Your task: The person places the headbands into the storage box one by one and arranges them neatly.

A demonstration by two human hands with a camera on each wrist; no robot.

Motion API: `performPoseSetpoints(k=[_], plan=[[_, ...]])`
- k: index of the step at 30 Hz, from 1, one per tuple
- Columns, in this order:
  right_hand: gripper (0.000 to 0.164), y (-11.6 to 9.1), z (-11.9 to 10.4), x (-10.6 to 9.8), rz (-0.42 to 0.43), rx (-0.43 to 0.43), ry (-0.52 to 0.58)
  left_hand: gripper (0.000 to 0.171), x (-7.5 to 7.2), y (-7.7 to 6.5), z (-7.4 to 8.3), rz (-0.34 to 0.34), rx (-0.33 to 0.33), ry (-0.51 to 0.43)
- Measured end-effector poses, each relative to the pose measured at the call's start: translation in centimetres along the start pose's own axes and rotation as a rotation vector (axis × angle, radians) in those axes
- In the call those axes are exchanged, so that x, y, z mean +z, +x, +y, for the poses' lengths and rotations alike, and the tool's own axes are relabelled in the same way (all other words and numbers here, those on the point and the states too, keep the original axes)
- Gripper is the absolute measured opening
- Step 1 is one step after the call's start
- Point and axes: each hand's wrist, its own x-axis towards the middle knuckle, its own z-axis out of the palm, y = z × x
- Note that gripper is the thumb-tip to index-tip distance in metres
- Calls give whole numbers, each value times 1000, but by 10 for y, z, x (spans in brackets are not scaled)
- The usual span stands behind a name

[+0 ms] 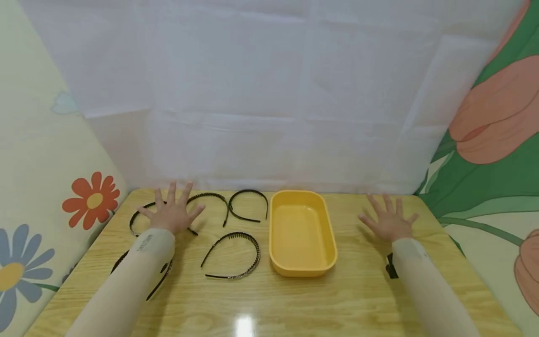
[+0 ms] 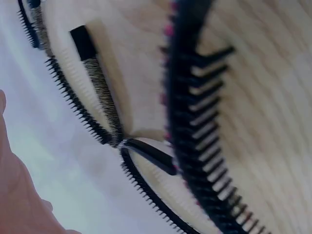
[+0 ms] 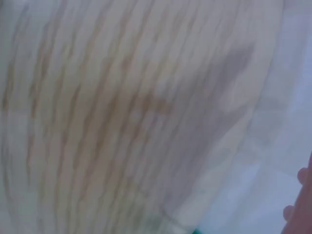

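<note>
My left hand [image 1: 170, 216] is spread with straight fingers over the back left of the table, overlapping a black headband [image 1: 135, 219] in the head view. My right hand [image 1: 389, 223] is spread the same way over the right side, holding nothing. Several black toothed headbands lie to the left of a yellow tray [image 1: 275, 262]: two at the back, one headband [image 1: 255, 252] nearer the front, and another [image 1: 157, 285] partly hidden under my left forearm. Close up in the left wrist view, a headband's comb teeth [image 2: 204, 131] show, with my left hand [image 2: 22, 195] at the edge.
The wooden table [image 1: 294, 304] backs onto a white sheet [image 1: 236, 93]. Flower-patterned cloth [image 1: 492, 112] hangs at both sides. A small black object [image 1: 391, 267] shows beside my right wrist. Only bare wood grain, a shadow and part of my right hand [image 3: 300, 204] show in the right wrist view.
</note>
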Motion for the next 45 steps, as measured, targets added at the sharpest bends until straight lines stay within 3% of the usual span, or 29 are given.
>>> performPoseSetpoints(k=[5,12,15,18,23,27,31,34,40,45], plan=[[83,-4,-19,-2,54,-73,12,90,-6,-7,7,29,29,-88],[75,-23,-53,-8,154,-198,50,73,-18,-31,35,268,173,-266],[72,-31,-65,-3,215,-256,83,70,-24,-43,52,291,198,-375],[71,-37,-76,6,263,-306,96,68,-25,-54,66,264,189,-455],[72,-40,-92,20,276,-350,120,54,-18,-68,81,226,158,-492],[70,-37,-98,25,253,-374,185,48,-8,-72,82,125,117,-523],[67,-36,-103,31,223,-407,210,49,3,-70,79,-21,79,-496],[65,-37,-106,36,201,-444,204,47,8,-71,79,-94,61,-473],[62,-38,-104,37,201,-462,188,44,15,-67,86,-137,50,-440],[64,-35,-100,38,146,-455,195,41,19,-67,86,-167,16,-398]])
